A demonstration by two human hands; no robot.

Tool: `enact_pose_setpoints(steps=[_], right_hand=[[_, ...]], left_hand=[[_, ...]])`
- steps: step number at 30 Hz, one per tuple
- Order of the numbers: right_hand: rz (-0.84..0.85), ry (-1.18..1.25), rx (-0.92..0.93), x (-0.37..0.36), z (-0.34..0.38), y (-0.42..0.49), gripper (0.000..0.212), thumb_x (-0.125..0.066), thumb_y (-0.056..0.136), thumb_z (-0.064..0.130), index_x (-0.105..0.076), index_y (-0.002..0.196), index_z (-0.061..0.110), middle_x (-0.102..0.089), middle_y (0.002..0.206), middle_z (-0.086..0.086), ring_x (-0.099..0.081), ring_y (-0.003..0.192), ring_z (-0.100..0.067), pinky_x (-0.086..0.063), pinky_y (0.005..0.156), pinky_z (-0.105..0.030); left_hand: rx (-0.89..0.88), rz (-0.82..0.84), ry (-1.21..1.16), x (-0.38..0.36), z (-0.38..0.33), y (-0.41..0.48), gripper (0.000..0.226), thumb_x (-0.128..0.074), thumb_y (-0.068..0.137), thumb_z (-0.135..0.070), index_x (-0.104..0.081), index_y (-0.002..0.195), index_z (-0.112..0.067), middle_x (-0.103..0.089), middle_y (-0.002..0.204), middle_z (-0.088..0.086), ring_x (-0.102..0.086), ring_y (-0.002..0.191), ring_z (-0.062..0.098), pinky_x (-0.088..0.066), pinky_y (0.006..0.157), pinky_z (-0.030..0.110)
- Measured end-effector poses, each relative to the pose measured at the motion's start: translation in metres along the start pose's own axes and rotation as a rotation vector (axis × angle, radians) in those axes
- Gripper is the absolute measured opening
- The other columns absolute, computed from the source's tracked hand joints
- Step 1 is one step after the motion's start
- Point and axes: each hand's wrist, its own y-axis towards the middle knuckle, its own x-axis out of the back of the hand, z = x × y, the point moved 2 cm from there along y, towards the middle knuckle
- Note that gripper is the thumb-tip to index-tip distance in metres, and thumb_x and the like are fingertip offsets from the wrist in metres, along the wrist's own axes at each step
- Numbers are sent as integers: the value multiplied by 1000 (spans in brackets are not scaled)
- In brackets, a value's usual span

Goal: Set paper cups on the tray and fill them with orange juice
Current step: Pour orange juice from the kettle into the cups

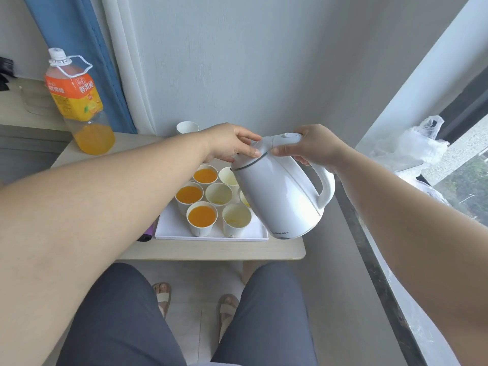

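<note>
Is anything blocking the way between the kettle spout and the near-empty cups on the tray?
Nothing visible does. The kettle, held by the right hand with the left hand on its lid, tilts right over the tray; open space above the pale cups. Its body hides the rightmost cup.

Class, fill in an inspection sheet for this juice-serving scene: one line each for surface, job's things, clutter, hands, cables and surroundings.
Surface: pale wooden table, white tray on it.
Job's things: seven cups seen on the tray; three hold orange juice, e.g. near-left cup; the others look nearly empty, one partly hidden. White kettle tilted over the tray. Juice bottle upright at the table's far left, about a quarter full, cap on.
Clutter: spare cup behind the tray; purple item beside the tray.
Hands: left hand on the kettle lid; right hand has its grip on the handle.
Cables: nothing seen.
Surroundings: curtains, window, plastic bag on the sill.
</note>
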Motion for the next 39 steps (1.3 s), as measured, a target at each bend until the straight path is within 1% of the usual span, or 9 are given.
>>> enact_pose_setpoints(steps=[3,6,15,20,24,28,31,34,39], right_hand=[[10,-30,-2,-3,2,1,38,-83,69,34,-50,63,17,-46,45,6,-41,42,-10,-33,43,-19],[14,-68,-1,-5,4,3,39,-83,69,36,-49,61,17,-44,39,10,-41,40,-10,-31,37,-15],[29,-158,-8,-13,9,9,40,-81,71,37,-48,63,16,-48,46,3,-42,43,-13,-30,36,-15],[37,-161,-18,-16,9,10,40,-81,71,37,-47,61,17,-44,31,11,-42,43,-13,-29,34,-14],[39,-176,-20,-17,11,11,39,-81,71,37,-48,63,17,-44,30,12,-43,43,-13,-29,34,-14],[43,-208,-27,-17,13,11,39,-80,72,38,-48,63,17,-45,31,11,-43,43,-13,-33,41,-18],[51,-224,-22,-18,14,10,38,-80,72,38,-50,65,17,-49,41,6,-44,46,-15,-33,48,-24],[54,-247,-19,-19,16,10,38,-79,72,39,-50,66,16,-48,44,5,-45,47,-15,-34,49,-25],[64,-282,-26,-20,20,9,39,-78,73,40,-49,64,16,-48,44,5,-45,49,-16,-33,49,-26]], left_hand=[[3,1,-19,1,5,2,50,-75,81,-23,-58,128,-28,-56,130,0,-51,122,15,-47,88,29],[8,3,-41,2,11,4,49,-75,81,-22,-59,127,-28,-57,131,0,-51,122,15,-47,89,29],[27,14,-87,3,24,9,50,-74,82,-19,-59,129,-26,-57,131,0,-52,122,16,-46,95,31],[33,20,-100,2,28,10,50,-74,83,-17,-58,129,-25,-57,131,1,-51,122,16,-45,92,30],[38,20,-111,3,30,11,50,-74,82,-17,-59,129,-26,-58,131,0,-52,122,16,-45,90,30],[47,18,-130,2,31,11,50,-74,82,-16,-59,129,-26,-57,131,0,-52,122,16,-45,92,30],[51,18,-139,2,33,11,50,-73,83,-15,-58,130,-25,-58,131,-1,-53,121,15,-45,94,31],[53,18,-142,1,34,10,51,-73,83,-15,-58,131,-24,-58,131,0,-53,121,16,-45,96,33],[58,19,-139,1,35,8,51,-72,84,-15,-57,132,-24,-58,131,-1,-53,121,15,-44,93,30]])
